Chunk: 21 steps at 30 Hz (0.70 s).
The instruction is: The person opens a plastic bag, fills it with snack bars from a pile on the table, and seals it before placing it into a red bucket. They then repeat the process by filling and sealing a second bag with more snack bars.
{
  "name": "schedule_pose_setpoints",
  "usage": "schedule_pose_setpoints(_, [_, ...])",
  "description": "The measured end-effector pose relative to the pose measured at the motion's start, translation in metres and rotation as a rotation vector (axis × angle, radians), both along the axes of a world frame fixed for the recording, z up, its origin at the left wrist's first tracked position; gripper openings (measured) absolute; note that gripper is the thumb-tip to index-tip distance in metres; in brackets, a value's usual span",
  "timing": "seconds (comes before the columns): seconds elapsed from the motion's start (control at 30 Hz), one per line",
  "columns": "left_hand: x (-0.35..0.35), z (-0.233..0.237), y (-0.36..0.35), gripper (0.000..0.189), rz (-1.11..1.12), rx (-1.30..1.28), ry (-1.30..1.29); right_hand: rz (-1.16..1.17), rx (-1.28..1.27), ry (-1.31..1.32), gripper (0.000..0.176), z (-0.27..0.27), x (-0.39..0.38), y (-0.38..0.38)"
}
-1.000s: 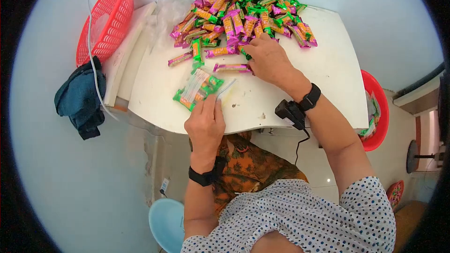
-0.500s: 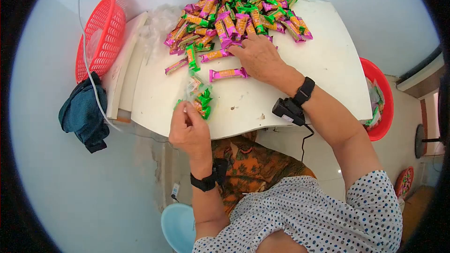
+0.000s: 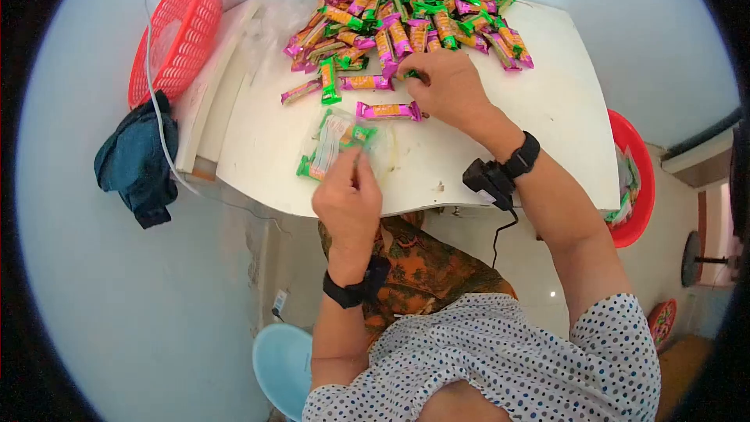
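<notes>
My left hand (image 3: 348,199) is closed in a pinch on the edge of a clear plastic bag (image 3: 331,144) with white printing. Several green-wrapped snack bars show through the bag, which is on the near left part of the table. At the near edge of the pile, my right hand (image 3: 449,90) has its fingers closed around a green-wrapped snack bar (image 3: 415,76); only a bit of green wrapper shows. Just left of that hand lie a loose purple-wrapped bar (image 3: 387,111) and another purple bar (image 3: 366,83). A green bar (image 3: 329,82) rests beyond the bag.
A big pile of purple and green bars (image 3: 422,12) covers the back of the white table (image 3: 539,141). Crumpled clear plastic (image 3: 285,19) and a red basket (image 3: 183,31) are at the left, above a dark cloth (image 3: 137,164). A red tub (image 3: 642,180) with filled bags stands right.
The bag has turned and spread, showing its printed face. My left hand moved slightly right with it. My right hand drew back a little from the pile, green wrapper now in its fingers.
</notes>
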<state>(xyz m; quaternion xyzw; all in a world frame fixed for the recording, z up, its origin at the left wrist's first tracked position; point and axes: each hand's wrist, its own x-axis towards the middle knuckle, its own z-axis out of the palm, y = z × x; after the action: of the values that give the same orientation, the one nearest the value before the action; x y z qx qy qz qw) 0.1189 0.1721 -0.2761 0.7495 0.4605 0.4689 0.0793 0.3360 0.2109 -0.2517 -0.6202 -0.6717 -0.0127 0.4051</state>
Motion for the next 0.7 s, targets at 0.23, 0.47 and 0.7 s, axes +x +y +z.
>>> schedule_pose_setpoints(0.23, [-0.022, 0.022, 0.011, 0.013, 0.255, -0.083, -0.306, 0.024, -0.175, 0.298, 0.015, 0.020, 0.005, -0.002])
schedule_pose_setpoints(0.47, [-0.008, 0.024, 0.004, 0.013, 0.141, -0.110, -0.372, 0.217, -0.177, 0.649, 0.021, 0.034, 0.010, -0.007])
schedule_pose_setpoints(0.7, [0.027, -0.002, 0.000, 0.023, 0.022, -0.068, -0.167, 0.372, -0.349, 0.792, 0.026, 0.060, 0.036, -0.024])
